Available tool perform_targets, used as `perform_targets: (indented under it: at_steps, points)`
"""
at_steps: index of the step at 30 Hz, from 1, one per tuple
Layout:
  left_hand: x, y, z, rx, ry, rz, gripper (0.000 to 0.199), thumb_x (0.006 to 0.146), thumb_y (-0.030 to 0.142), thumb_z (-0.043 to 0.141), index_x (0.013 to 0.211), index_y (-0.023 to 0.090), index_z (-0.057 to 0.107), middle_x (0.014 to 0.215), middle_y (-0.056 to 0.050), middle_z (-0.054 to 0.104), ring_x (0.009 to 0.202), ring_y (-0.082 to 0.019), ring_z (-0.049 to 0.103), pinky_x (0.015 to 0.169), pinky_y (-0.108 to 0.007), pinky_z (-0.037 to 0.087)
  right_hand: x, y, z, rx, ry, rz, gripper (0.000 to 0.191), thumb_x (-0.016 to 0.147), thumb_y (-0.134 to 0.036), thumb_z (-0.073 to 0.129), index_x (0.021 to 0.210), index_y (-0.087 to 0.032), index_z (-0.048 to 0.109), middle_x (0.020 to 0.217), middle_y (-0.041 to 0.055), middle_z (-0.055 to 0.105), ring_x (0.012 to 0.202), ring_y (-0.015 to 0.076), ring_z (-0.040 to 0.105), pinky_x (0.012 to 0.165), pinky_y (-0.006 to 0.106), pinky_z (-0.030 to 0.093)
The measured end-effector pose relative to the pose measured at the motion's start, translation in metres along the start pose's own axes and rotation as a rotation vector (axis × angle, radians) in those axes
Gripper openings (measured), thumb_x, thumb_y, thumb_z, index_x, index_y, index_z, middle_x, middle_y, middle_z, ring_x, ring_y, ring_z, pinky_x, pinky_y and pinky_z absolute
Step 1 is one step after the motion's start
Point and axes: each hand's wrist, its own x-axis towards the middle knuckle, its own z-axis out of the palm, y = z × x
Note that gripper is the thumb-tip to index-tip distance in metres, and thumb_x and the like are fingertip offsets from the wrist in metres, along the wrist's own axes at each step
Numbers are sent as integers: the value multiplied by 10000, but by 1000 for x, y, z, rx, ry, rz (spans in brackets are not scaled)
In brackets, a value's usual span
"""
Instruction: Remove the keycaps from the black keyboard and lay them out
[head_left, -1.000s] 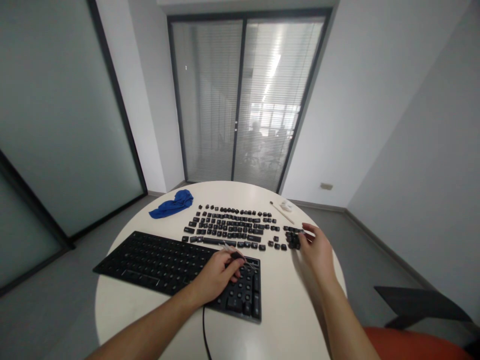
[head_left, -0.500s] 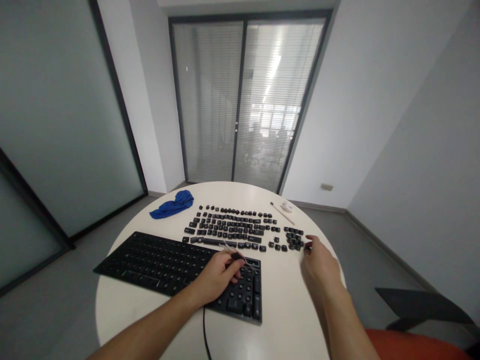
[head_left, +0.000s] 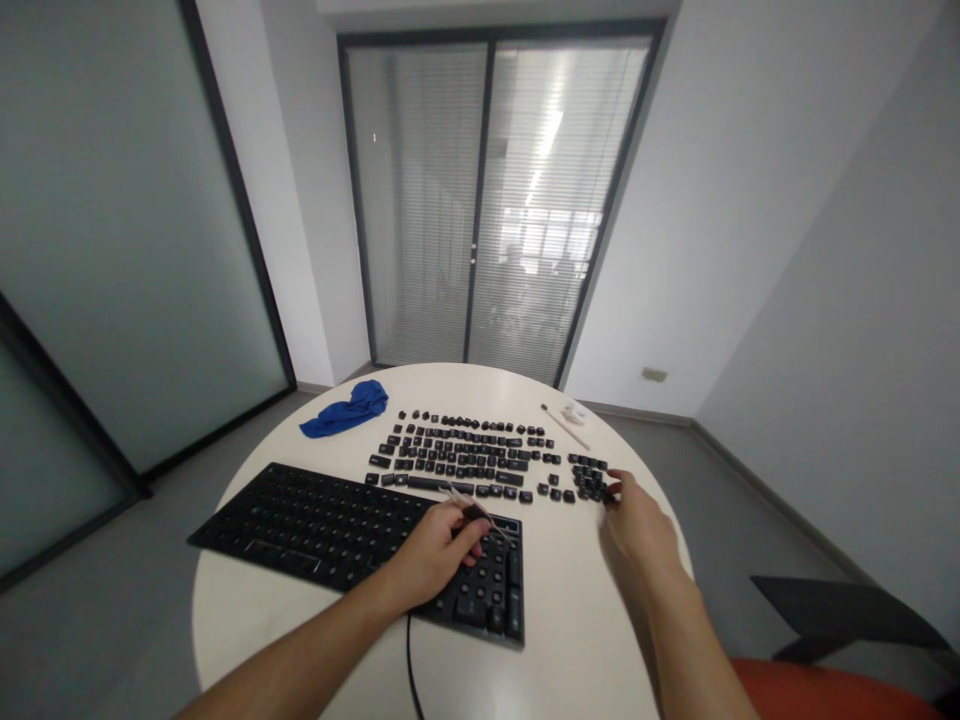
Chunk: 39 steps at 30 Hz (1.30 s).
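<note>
A black keyboard base [head_left: 300, 525], most of its keycaps off, lies at an angle on the round white table [head_left: 555, 620]. Over its right part rests my left hand [head_left: 442, 545], closed on a thin wire tool with a dark handle [head_left: 475, 512]. Beyond the base, loose black keycaps [head_left: 465, 455] are laid out in rows. My right hand [head_left: 637, 515] is at the right end of these rows, its fingertips pinched at a dark keycap beside the keycap cluster [head_left: 589, 478]. The fingers partly hide that keycap.
A blue cloth [head_left: 346, 410] lies at the back left. A thin brush [head_left: 566, 428] and a small whitish item [head_left: 574, 412] are at the back right. A black cable [head_left: 410, 665] runs toward the near edge. An orange chair [head_left: 817, 690] stands at the lower right.
My right hand has shifted slightly left, with its fingertips closer to the keycap cluster. My left hand and the keyboard base have not visibly moved.
</note>
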Motion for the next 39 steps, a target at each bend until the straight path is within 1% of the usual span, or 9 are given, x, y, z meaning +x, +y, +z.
perform_targets:
  at_steps: [9, 12, 16, 20, 23, 27, 31, 34, 39]
  points:
    - [-1, -1, -3, 115, -44, 51, 294, 928, 397, 522, 852, 132, 625, 707, -25, 605, 642, -162, 613, 596, -255, 512, -3, -5, -6, 33, 37, 5, 540, 785, -53, 459, 1308, -175, 505, 1140, 111, 692, 977, 255, 658, 682, 304, 425]
    - [-4, 8, -14, 252, -48, 162, 273, 939, 366, 512, 821, 148, 626, 759, -40, 623, 684, -168, 608, 600, -244, 477, -2, -8, -9, 29, 76, 5, 501, 805, -60, 446, 1287, -165, 529, 1104, 112, 697, 951, 252, 656, 691, 308, 427]
    - [-10, 27, -32, 445, -115, 349, 223, 924, 278, 519, 774, 164, 638, 815, -51, 649, 777, -188, 603, 714, -275, 465, 2, -16, -11, 112, 142, -25, 405, 853, -139, 438, 1235, -175, 570, 1027, 105, 700, 907, 251, 647, 739, 328, 443]
    - [-14, 35, -40, 540, -224, 415, 177, 902, 219, 524, 770, 173, 633, 772, -33, 654, 757, -180, 611, 758, -279, 452, -1, -32, -13, 290, 183, -232, 354, 862, -193, 435, 1182, -166, 584, 1039, 100, 673, 917, 237, 616, 826, 352, 463]
    - [-13, 34, -39, 578, -280, 410, 147, 873, 181, 539, 756, 173, 627, 769, -32, 655, 746, -177, 615, 744, -266, 457, -8, -47, -14, 393, 142, -443, 338, 863, -175, 433, 1170, -178, 574, 1000, 79, 652, 927, 231, 597, 845, 359, 465]
    - [-12, 32, -37, 587, -325, 424, 132, 857, 158, 542, 755, 177, 625, 776, -31, 656, 747, -173, 616, 734, -255, 461, -19, -62, -15, 410, 68, -689, 314, 867, -114, 443, 1142, -198, 569, 947, 68, 643, 906, 232, 581, 838, 374, 456]
    - [-14, 32, -35, 613, -333, 440, 128, 845, 153, 555, 743, 177, 628, 760, -32, 655, 724, -171, 613, 713, -250, 456, -24, -70, -14, 393, 6, -832, 333, 837, -51, 457, 1115, -194, 571, 950, 75, 644, 909, 236, 569, 834, 386, 441]
    - [-15, 31, -34, 598, -302, 451, 132, 864, 178, 557, 774, 179, 653, 784, -39, 673, 739, -176, 620, 724, -251, 459, -27, -74, -13, 378, -30, -895, 341, 820, -32, 458, 1096, -193, 577, 950, 79, 648, 905, 238, 560, 808, 384, 435]
    - [-11, 22, -28, 597, -122, 380, 215, 912, 257, 539, 788, 165, 689, 773, -49, 689, 746, -188, 631, 755, -275, 464, -32, -79, -14, 446, -141, -992, 379, 782, -8, 462, 1085, -204, 579, 943, 59, 653, 899, 222, 570, 810, 370, 443]
